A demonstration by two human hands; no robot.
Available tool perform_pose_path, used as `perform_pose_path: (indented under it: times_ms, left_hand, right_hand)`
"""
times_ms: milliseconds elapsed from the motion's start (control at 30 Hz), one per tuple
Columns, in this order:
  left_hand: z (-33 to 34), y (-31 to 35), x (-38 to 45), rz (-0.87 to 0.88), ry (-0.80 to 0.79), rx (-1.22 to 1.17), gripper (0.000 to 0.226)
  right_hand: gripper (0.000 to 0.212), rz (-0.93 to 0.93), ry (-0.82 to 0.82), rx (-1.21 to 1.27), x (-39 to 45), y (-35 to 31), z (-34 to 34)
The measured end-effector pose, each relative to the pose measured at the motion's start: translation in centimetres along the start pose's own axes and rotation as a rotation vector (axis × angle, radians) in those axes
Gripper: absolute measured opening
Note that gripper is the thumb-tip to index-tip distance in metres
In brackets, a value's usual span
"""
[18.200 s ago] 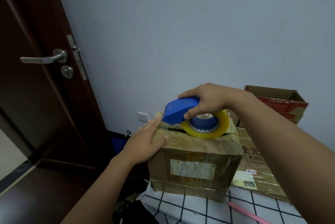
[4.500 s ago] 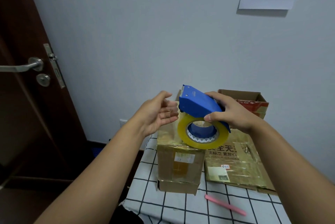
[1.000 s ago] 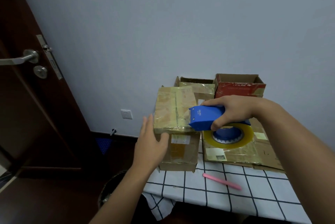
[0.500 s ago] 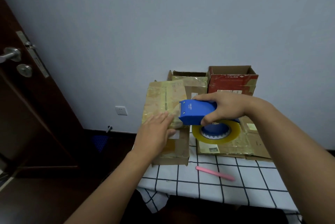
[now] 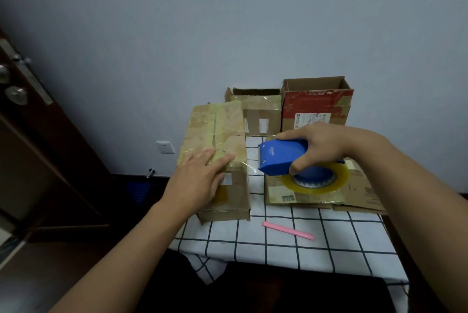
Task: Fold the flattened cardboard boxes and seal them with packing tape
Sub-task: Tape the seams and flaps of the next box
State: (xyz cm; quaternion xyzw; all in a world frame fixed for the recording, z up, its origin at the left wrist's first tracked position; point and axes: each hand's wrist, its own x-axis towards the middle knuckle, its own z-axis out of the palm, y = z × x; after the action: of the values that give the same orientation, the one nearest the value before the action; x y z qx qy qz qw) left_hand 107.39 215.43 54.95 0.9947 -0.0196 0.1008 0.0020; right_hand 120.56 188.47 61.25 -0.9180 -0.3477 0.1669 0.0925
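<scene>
A closed, taped cardboard box (image 5: 215, 130) stands at the left end of the checked table (image 5: 278, 244). My left hand (image 5: 200, 181) lies flat with straight fingers on its near top edge. My right hand (image 5: 321, 148) grips a blue tape dispenser (image 5: 281, 158) with a yellowish tape roll (image 5: 316, 183), held just right of the box. A clear strip of tape runs from the dispenser's front to the box corner. A flattened cardboard box (image 5: 326, 193) lies under the dispenser.
Two open boxes stand against the wall: a brown one (image 5: 255, 110) and a red-printed one (image 5: 316, 107). A pink pen-like stick (image 5: 287, 230) lies on the cloth. A dark door (image 5: 27, 135) is at the left, a wall socket (image 5: 165, 147) beside the box.
My left hand has slid up onto the box's near top edge and lies flat there. The dispenser has drawn away to the right, with a tape strip stretched to the box.
</scene>
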Motion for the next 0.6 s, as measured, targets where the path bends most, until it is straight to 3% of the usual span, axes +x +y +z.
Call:
perform_pose_path:
  times_ms: [400,533,600]
  left_hand:
    - [0.3,0.3,0.6,-0.016,-0.018,0.011,0.048]
    - [0.6,0.0,0.5,0.007,-0.018,-0.008,0.049]
    - [0.7,0.0,0.2,0.011,-0.006,-0.026,0.05]
  right_hand:
    - [0.083,0.069,-0.153,-0.187,2.2,-4.5,-1.3]
    - [0.075,0.22,-0.45,-0.367,3.3,-4.8,2.9]
    - [0.078,0.26,-0.343,-0.25,3.0,-3.3,4.6]
